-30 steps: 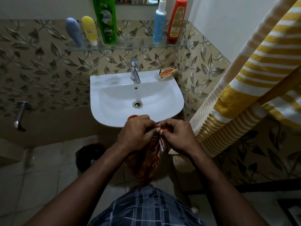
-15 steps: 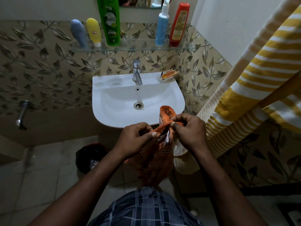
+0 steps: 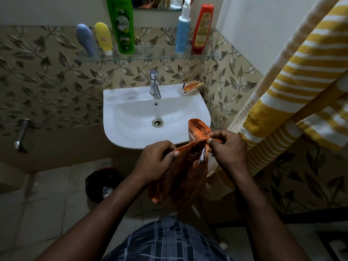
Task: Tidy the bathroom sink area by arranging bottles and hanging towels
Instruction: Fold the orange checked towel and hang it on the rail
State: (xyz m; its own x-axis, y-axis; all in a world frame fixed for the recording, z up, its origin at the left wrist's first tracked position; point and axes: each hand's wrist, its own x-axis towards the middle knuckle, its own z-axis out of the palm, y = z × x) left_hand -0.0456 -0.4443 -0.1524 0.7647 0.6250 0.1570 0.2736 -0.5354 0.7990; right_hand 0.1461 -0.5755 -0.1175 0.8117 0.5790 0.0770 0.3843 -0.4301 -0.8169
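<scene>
The orange checked towel hung just in front of the sink, below its front rim. The left grip was clenched on the upper hem, thumb on top. The right grip pinched the same hem a little higher, beside a frayed fringe. The stretched hem ran left to right, rising toward the right, and the cloth's long axis dropped away beneath it; one fold stood up above the right grip. It looked thin, light and limp, likely to slump wherever unsupported, so the hem corners seemed the best hold for draping it. The yellow striped towel hung at the right.
</scene>
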